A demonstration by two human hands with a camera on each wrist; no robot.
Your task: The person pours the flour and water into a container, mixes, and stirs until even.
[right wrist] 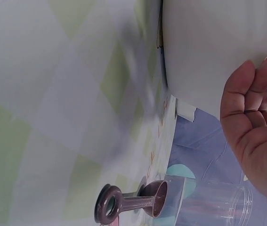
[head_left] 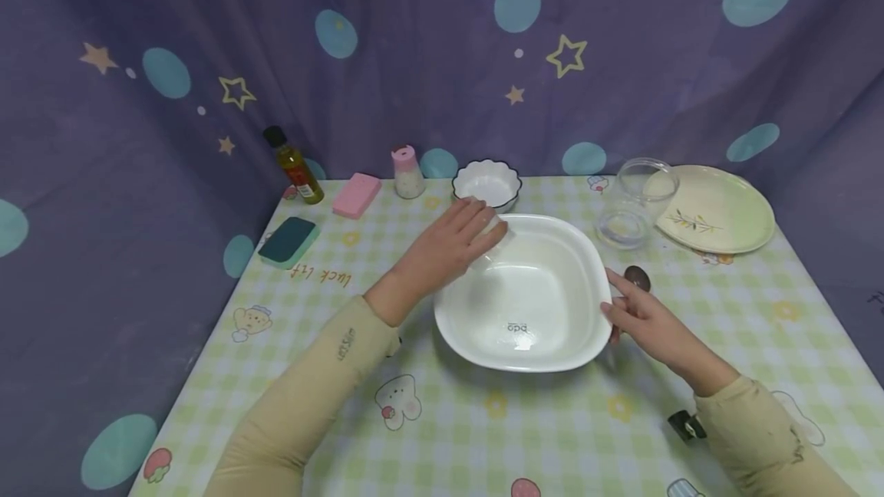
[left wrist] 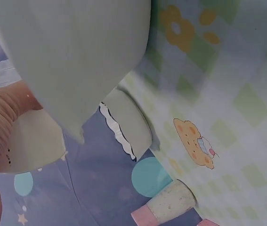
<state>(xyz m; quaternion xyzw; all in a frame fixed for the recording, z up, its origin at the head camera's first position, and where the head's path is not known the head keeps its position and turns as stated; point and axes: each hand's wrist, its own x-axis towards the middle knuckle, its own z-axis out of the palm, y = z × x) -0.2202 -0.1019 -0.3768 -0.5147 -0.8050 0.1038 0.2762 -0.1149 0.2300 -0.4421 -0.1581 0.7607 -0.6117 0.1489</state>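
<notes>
Currently the left hand (head_left: pixel 449 248) grips a small clear cup (head_left: pixel 492 235), tipped over the far-left rim of the basin (head_left: pixel 532 294); fingers and thumb curl round the cup. The wrist view confirms the hold: the thumb side presses a pale cup wall directly under the basin's edge.

The right hand (head_left: pixel 638 317) rests against the basin's right rim, fingers nearly straight and relaxed, steadying rather than grasping.

Procedure, as judged from this posture:
1. Keep the cup mouth inside the rim line, so that whatever leaves it lands in the basin and not on the bench (head_left: pixel 552 420).
2. Tilt slowly; whether the cup holds anything cannot be told.
3. Maintain light right-hand pressure on the rim to stop the basin sliding on the smooth cloth.

The basin stands at the bench centre and looks empty.

Surroundings: a scalloped bowl (head_left: pixel 486 182) lies just behind the cup. A glass jar (head_left: pixel 631 202) and a plate (head_left: pixel 718 209) stand far right, and a brown spoon (head_left: pixel 637 278) lies beside the right hand. An oil bottle (head_left: pixel 293 163), a pink block (head_left: pixel 356 195), a shaker (head_left: pixel 407 172) and a green sponge (head_left: pixel 288 241) are at far left.
</notes>
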